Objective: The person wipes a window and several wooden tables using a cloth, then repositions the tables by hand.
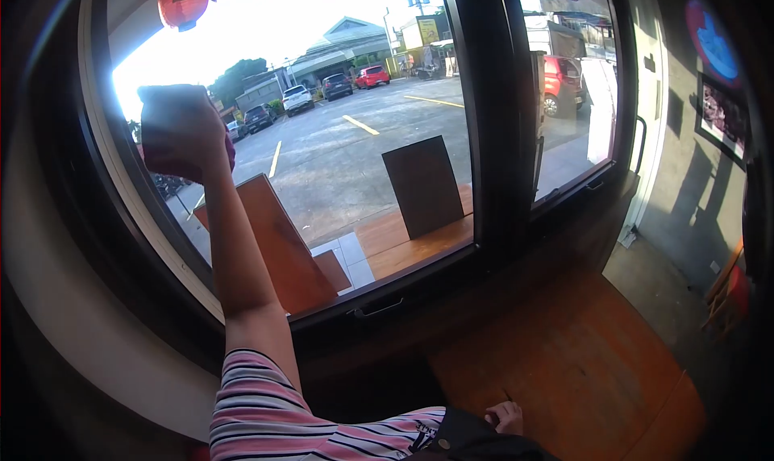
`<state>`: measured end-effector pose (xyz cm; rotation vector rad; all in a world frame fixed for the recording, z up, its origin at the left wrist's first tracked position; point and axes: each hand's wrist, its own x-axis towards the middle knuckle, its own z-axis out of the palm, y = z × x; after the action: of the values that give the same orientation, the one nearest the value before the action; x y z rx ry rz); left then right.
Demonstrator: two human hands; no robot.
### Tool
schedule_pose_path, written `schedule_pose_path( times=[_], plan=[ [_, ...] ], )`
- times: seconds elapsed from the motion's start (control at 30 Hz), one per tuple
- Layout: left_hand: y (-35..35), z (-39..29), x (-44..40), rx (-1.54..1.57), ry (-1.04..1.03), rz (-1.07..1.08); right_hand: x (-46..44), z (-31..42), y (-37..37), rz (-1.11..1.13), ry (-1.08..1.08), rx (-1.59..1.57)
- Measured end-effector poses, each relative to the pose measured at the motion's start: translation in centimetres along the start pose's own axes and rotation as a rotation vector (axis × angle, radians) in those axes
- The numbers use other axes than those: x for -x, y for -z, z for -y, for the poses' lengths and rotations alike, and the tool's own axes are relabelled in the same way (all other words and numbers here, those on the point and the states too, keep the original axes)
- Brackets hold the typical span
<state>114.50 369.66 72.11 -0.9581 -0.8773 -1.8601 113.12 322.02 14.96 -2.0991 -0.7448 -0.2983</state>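
Note:
My left hand (187, 130) is stretched up to the left part of the large window pane (322, 155). Its fingers are closed around a dark purplish cloth (168, 166), which bunches out below and beside the hand and seems to lie against the glass. Low in the view, my right hand (506, 417) rests at the near edge of a brown wooden table (572, 364). Its fingers are loosely bent and slightly apart, and nothing shows in them.
A dark window frame (492, 122) divides the panes, with a metal handle (379, 308) on the lower rail. Outside stand a wooden bench (419, 239), a dark board (423, 187) and parked cars. Pictures hang on the right wall, with a red chair (735, 292) below.

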Motion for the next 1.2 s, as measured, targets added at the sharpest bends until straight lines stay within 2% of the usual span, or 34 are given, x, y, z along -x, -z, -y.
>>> schedule_pose_path(
  times=[0.1, 0.17, 0.2, 0.27, 0.3, 0.4, 0.47, 0.5, 0.53, 0.57, 0.73, 0.77, 0.8, 0.9, 0.93, 0.97, 1.03, 1.07, 1.1, 1.13, 1.17, 1.2],
  plan=[
    [0.0, -13.6, -1.9, 0.320, -0.015, -0.056, 0.0, -0.1, 0.0, 0.001, 0.014, 0.128],
    [-0.1, -23.3, -1.7, 0.416, -0.028, -0.095, 0.7, -1.7, -1.1, -0.031, 0.043, 0.118],
    [0.7, -28.2, -1.2, 0.750, 0.015, 0.232, 0.9, -2.5, -1.5, -0.047, 0.036, 0.125],
    [1.6, -34.8, 0.2, 0.713, -0.185, 0.332, 1.4, -4.2, -2.1, -0.049, 0.136, 0.169],
    [1.2, -36.7, 0.3, 0.727, -0.177, 0.324, 1.4, -4.9, -2.3, -0.065, 0.131, 0.178],
    [0.4, -35.4, 0.2, 0.718, -0.158, 0.299, 2.0, -5.4, -2.9, -0.081, 0.127, 0.129],
    [-0.3, -30.6, -2.6, 0.782, -0.422, 0.392, 1.6, -4.5, -2.0, -0.068, 0.135, 0.147],
    [-3.8, -29.5, -3.0, 0.806, -0.329, 0.123, 1.3, -3.9, -1.8, -0.065, 0.142, 0.142],
    [-3.3, -25.3, -5.4, 0.769, -0.309, 0.210, 1.2, -3.2, -1.5, -0.067, 0.099, 0.131],
    [-3.7, -21.4, -6.8, 0.748, -0.266, 0.210, 0.9, -2.6, -1.3, -0.072, 0.055, 0.120],
    [-8.2, 1.7, -8.0, 0.439, -0.086, 0.046, 0.5, -1.3, -0.8, -0.076, 0.010, 0.065],
    [-6.2, 4.5, -8.3, 0.386, -0.068, -0.015, 0.5, -1.7, -1.0, -0.087, 0.019, 0.070],
    [-3.1, 7.8, -7.7, 0.292, 0.065, 0.158, 0.5, -2.1, -1.3, -0.093, 0.027, 0.064],
    [-8.4, 13.9, -5.2, 0.152, -0.140, 0.048, 0.7, -2.1, -1.4, -0.073, 0.007, 0.074],
    [-9.6, 13.6, -4.2, -0.013, -0.100, -0.099, 0.4, -1.3, -1.0, -0.071, -0.002, 0.067],
    [-8.9, 11.8, -3.7, -0.088, -0.050, -0.075, 0.3, -0.9, -0.6, -0.071, -0.009, 0.061],
    [-5.2, 4.9, -3.0, -0.123, 0.094, 0.126, 0.3, -0.8, -0.5, -0.064, -0.012, 0.058],
    [-3.9, 0.7, -2.5, -0.026, 0.092, 0.208, 0.1, -0.6, -0.5, -0.057, -0.020, 0.055],
    [-3.4, -2.9, -1.0, 0.232, -0.090, 0.272, 0.0, -0.5, -0.6, -0.056, -0.018, 0.057],
    [-2.8, -8.5, 0.2, 0.523, 0.070, 0.267, -0.1, -0.4, -0.6, -0.059, -0.015, 0.058],
    [2.8, -13.4, -0.5, 0.486, 0.123, 0.544, 0.0, -0.3, -0.4, -0.059, -0.017, 0.064],
    [0.6, -19.2, 3.4, 0.683, 0.018, 0.356, 0.1, -0.1, -0.2, -0.061, -0.026, 0.078]
  ],
)
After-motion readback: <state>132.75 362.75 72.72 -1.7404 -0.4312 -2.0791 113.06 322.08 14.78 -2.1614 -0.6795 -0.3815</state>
